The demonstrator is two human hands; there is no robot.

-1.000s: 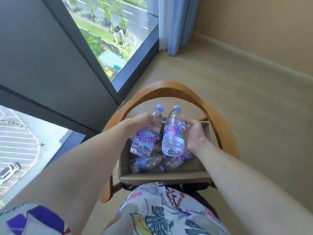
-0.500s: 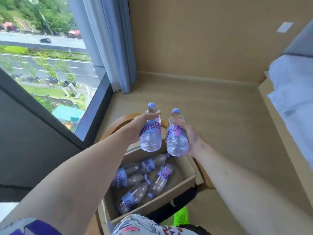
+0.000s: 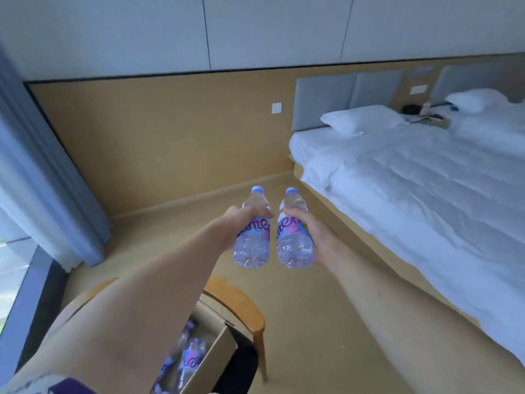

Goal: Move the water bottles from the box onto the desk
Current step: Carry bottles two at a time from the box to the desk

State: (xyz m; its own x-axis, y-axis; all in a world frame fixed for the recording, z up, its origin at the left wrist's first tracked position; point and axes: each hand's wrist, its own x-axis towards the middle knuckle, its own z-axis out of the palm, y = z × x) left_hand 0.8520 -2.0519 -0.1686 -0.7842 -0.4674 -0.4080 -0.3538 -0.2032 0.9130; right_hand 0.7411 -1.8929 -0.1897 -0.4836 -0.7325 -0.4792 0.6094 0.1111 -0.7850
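At the bottom of the frame, left of centre, the cardboard box (image 3: 211, 362) sits on a wooden chair (image 3: 241, 305) with a curved, smooth back rail; more water bottles (image 3: 190, 362) lie on their sides inside it, partly hidden by the left forearm. The box walls look thin and matte, easily dented. Higher, at mid-frame, both arms reach forward. The left hand (image 3: 235, 223) is wrapped around the upper body of the left bottle (image 3: 252, 240), and the right hand (image 3: 315, 240) is curled round the label band of the right bottle (image 3: 294, 240); the two bottles hang upright and just beside each other over the floor. They are clear, thin-walled plastic with ribbed lower halves, glossy pink-and-purple labels and pale blue caps. Full of water, each probably carries some heft and gives a little when squeezed, so a mid-body hold like this seems soundest; the label may be slick. Beyond, to the right, lies a bed (image 3: 412, 177) with soft, rumpled white linen and pillows. A tan panelled wall runs behind, and a blue curtain (image 3: 37, 180) hangs at the left. No desk is in view.
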